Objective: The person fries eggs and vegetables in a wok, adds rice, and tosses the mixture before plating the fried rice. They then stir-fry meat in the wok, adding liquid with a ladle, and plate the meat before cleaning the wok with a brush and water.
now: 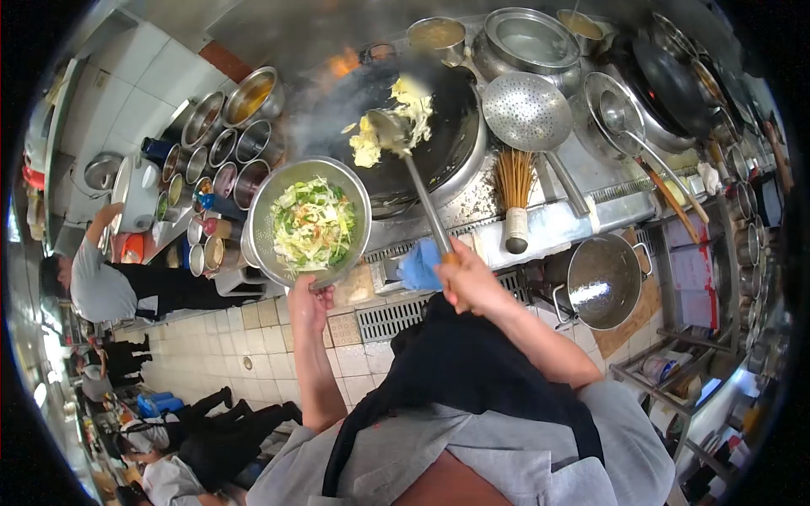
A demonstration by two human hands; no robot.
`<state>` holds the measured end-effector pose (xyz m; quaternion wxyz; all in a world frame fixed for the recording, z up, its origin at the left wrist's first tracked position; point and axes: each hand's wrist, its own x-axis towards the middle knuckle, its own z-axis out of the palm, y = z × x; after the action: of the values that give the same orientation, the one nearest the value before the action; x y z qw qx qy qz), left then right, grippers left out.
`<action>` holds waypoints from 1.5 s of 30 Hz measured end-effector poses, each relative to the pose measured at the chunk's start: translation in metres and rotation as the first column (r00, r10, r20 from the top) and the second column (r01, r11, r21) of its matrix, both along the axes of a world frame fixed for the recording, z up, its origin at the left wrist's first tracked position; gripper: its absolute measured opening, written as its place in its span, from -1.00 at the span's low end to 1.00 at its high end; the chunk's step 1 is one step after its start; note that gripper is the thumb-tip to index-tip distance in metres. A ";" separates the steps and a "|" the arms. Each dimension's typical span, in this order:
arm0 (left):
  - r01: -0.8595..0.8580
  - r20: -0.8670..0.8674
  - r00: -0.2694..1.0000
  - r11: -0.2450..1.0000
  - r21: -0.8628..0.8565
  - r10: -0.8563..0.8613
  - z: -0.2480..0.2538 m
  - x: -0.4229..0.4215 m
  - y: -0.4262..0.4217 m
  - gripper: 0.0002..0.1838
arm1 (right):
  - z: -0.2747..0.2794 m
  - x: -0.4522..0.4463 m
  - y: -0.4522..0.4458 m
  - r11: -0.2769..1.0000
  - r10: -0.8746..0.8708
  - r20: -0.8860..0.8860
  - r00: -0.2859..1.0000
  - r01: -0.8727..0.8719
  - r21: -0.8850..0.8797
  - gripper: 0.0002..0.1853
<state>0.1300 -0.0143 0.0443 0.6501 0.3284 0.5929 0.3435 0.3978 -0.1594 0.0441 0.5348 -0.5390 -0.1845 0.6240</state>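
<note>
Working the ladle [424, 198] with our right hand [464, 281], we grip the wooden end of its handle, fingers closed round it. Our left hand [309, 302] grasps the near side of a metal bowl [361, 202] filled with shredded vegetables [310, 223]. We hold this bowl at the near-left side of the wok [453, 135], its mouth facing up; whether it touches the wok we cannot tell.

The ladle's head is inside the wok, among yellow, egg-like pieces [365, 145]. For good results, we judge it best to move the head close along the wok's surface, turn the pieces gently from beneath, and steer from the wrist. We should hold the bowl level so that no shreds spill, and guard both forearms against the flame [344, 62] at the wok's far-left edge.

Orientation: the ladle's long axis runs from our right hand forward and somewhat to the left. Its head points away from us, the grip toward us. The bowl is round and has no clear long axis. Haze hangs over the wok's left side, and we cannot tell how far the pieces are cooked.
</note>
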 end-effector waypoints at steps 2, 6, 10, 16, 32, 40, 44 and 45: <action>0.031 -0.034 0.999 0.999 0.031 -0.030 0.000 0.008 0.023 -0.72 | -0.015 0.035 0.026 0.999 -0.010 -0.212 0.977 0.003 -0.033 -0.36; 0.139 -0.124 0.984 0.985 0.099 -0.127 -0.005 0.028 0.080 -0.74 | -0.115 0.032 0.043 0.900 -0.367 0.818 0.442 -0.052 0.432 -0.37; 0.243 -0.281 0.946 0.929 0.278 -0.163 -0.003 0.067 0.143 -0.75 | -0.020 0.039 -0.037 0.999 -0.034 0.267 0.963 0.037 -0.006 -0.28; 0.648 -0.840 0.429 0.535 0.543 0.333 -0.023 0.171 0.186 -0.69 | -0.050 0.049 -0.083 0.988 -0.151 0.260 0.954 0.148 0.031 -0.28; 0.529 -0.619 0.529 0.345 0.775 0.580 0.048 0.171 0.076 -0.58 | 0.044 0.123 -0.083 0.985 0.138 0.153 0.979 -0.151 0.080 -0.33; -0.316 -0.295 0.761 0.727 0.609 0.578 0.022 -0.005 -0.080 -0.73 | 0.058 0.133 -0.033 0.955 0.292 0.414 0.862 -0.282 -0.088 -0.36; -0.541 -0.198 0.727 0.727 0.423 0.657 -0.027 -0.079 -0.197 -0.71 | 0.053 0.119 -0.036 0.984 0.093 0.517 0.851 -0.160 0.085 -0.36; -0.599 -0.179 0.697 0.701 0.387 0.694 -0.038 -0.099 -0.228 -0.71 | 0.033 0.120 -0.033 0.987 0.080 0.552 0.830 -0.145 0.074 -0.37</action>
<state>0.0309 -0.2422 0.0063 0.3253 0.2400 0.7063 0.5812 0.5183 -0.1920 0.0769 0.4514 -0.6521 -0.3959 0.4629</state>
